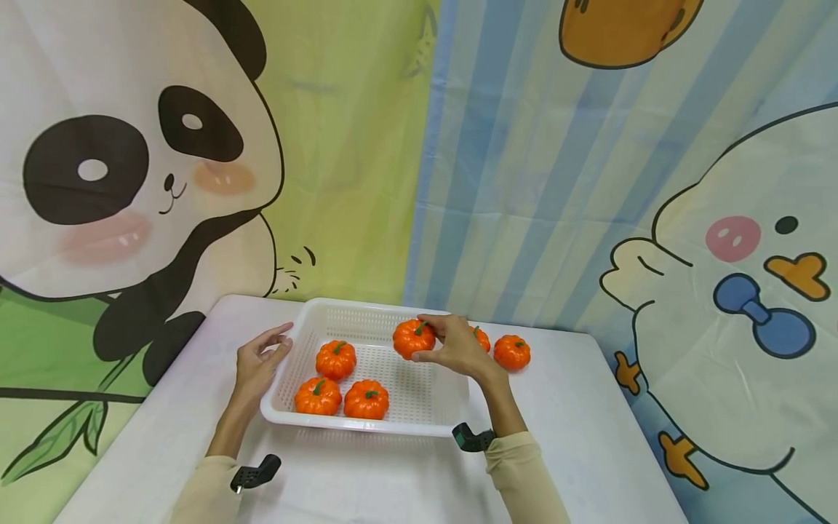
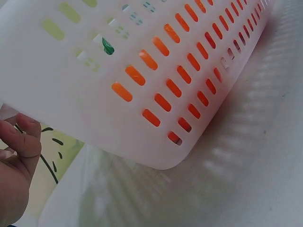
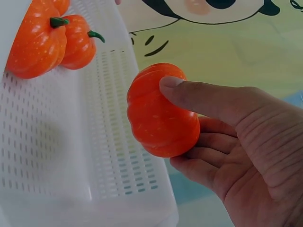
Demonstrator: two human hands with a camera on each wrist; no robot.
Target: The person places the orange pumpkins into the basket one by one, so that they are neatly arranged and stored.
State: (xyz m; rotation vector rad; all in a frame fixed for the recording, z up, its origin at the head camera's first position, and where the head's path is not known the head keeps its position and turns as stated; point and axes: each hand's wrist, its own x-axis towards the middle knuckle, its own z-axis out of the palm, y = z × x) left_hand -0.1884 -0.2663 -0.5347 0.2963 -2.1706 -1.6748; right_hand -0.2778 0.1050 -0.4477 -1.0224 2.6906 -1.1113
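My right hand (image 1: 458, 346) pinches an orange toy pumpkin (image 1: 414, 340) with a green stem. The pumpkin is above the right part of a white plastic basket (image 1: 419, 429) with perforated walls. In the right wrist view the thumb lies on one side of the held pumpkin (image 3: 161, 113), the other fingers beneath and behind it. Three more pumpkins sit together in the basket's left half, one at the back (image 1: 336, 360) and two in front. My left hand (image 1: 257, 367) is at the basket's left rim, fingers loosely bent; whether they touch it I cannot tell.
Two pumpkins stand on the white table (image 1: 556, 429) right of the basket: one (image 1: 512, 353) in plain view, another (image 1: 482, 338) partly hidden by the right hand. A printed cloth (image 1: 353, 145) with cartoon animals hangs behind the table.
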